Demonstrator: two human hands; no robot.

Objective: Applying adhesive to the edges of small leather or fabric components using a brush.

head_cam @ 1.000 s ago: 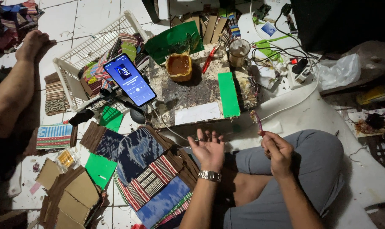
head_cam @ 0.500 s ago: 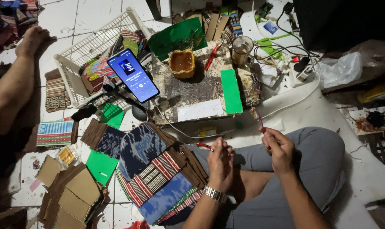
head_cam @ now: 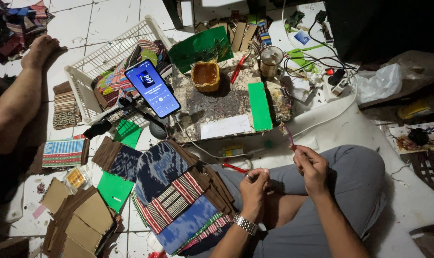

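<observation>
I sit cross-legged on a tiled floor in grey trousers. My right hand [head_cam: 313,168] pinches a thin pink brush [head_cam: 287,134], its bristled end pointing up toward the low work board [head_cam: 217,102]. My left hand [head_cam: 255,188], with a metal watch [head_cam: 245,223] on the wrist, rests over my lap with its fingers curled; I see nothing in it. Red-handled scissors [head_cam: 236,168] lie just left of it. On the board are a yellow bowl [head_cam: 205,76] of brown glue, a green strip [head_cam: 260,106] and a white card [head_cam: 225,126].
A lit phone [head_cam: 152,88] stands on a holder left of the board. Fanned woven-cloth covers [head_cam: 174,196] and cardboard pieces [head_cam: 78,229] lie at my left. A white basket [head_cam: 107,57], a glass cup [head_cam: 272,59], cables [head_cam: 338,81] and another person's leg [head_cam: 16,100] surround them.
My left hand, spread open a second ago, has drawn in toward my right hand and curled its fingers. The right hand still holds the brush upright.
</observation>
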